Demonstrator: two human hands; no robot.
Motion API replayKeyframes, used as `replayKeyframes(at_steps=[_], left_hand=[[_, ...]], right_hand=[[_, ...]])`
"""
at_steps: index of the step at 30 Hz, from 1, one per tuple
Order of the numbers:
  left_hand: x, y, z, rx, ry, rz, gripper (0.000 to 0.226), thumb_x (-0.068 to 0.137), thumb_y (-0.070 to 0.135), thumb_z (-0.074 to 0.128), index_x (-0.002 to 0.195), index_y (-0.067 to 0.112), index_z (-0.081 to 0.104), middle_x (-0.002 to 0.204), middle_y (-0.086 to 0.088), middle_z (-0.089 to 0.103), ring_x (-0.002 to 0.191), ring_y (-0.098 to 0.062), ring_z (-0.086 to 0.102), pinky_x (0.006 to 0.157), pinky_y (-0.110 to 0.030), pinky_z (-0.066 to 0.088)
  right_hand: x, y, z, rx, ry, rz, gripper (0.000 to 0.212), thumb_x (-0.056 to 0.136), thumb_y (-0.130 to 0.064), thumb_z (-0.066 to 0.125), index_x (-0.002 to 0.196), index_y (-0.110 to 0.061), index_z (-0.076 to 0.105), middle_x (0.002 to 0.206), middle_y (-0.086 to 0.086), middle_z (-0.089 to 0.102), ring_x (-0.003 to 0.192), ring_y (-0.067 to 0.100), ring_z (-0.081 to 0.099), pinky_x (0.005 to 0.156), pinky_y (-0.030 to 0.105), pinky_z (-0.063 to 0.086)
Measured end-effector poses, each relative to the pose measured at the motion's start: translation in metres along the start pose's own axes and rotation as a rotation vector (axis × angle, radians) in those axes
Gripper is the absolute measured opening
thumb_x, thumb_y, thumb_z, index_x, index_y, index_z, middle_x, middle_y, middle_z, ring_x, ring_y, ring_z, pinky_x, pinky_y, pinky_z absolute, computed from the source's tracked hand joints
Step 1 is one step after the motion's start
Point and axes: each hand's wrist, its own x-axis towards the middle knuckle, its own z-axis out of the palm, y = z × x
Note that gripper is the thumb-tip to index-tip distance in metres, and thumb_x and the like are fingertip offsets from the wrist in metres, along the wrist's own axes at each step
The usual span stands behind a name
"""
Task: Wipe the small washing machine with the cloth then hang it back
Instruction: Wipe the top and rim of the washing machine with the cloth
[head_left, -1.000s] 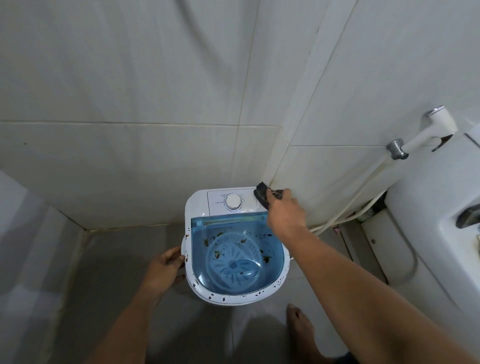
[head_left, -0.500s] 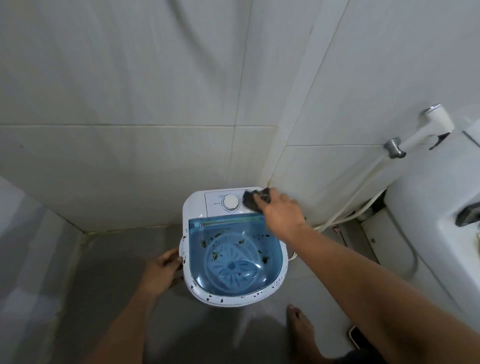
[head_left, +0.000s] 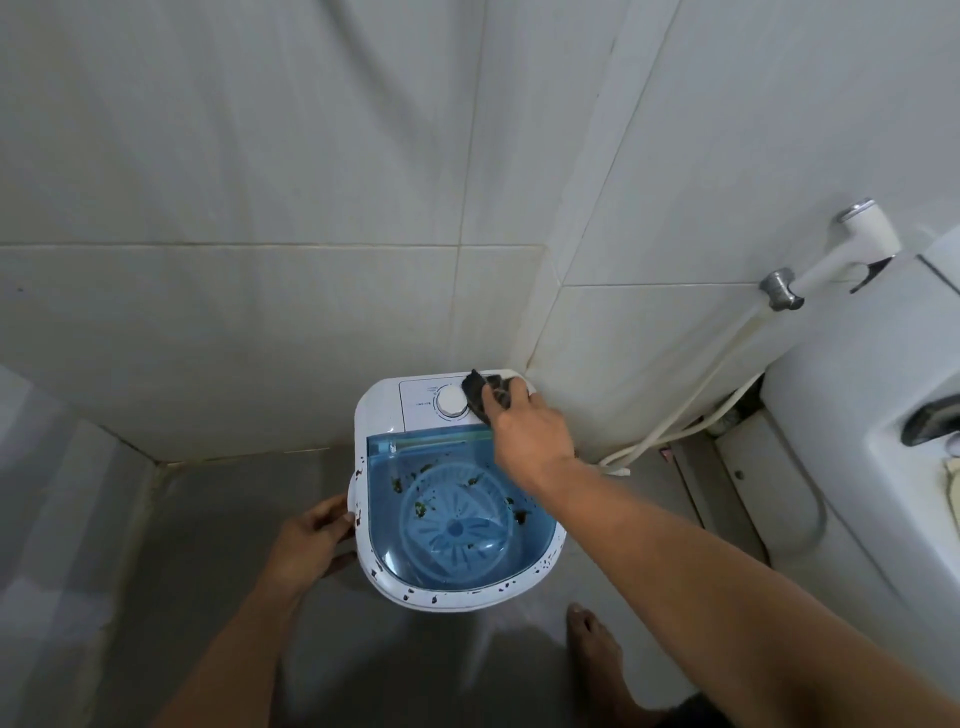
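A small white washing machine with a clear blue lid stands on the floor in the corner of a tiled room. Dark specks dot its white rim, and bits of dirt lie on the lid. My right hand presses a dark cloth onto the white control panel, just right of the round dial. My left hand grips the machine's left side near the rim.
Tiled walls close in behind and to the right of the machine. A white spray nozzle hangs on the right wall, its hose trailing to the floor. A white toilet fills the right edge. My bare foot stands on the grey floor.
My right hand has slid the cloth leftward from the panel's back right corner toward the dial. The left hand stays on the machine's side.
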Motion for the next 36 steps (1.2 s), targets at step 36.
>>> replayKeyframes(at_steps=[36], left_hand=[[0.006,-0.002,-0.004,-0.021,-0.045,-0.006,0.023,0.098,0.005,0.056,0.117,0.016,0.064,0.101,-0.004,0.072,0.088,-0.014,0.066,0.073,-0.030,0.053]], right_hand=[[-0.006,0.005,0.032,0.255,0.102,-0.004,0.056,0.106,-0.032,0.044,0.159,-0.021,0.029,0.131,0.016,0.042,0.101,0.035,0.057,0.078,0.050,0.059]])
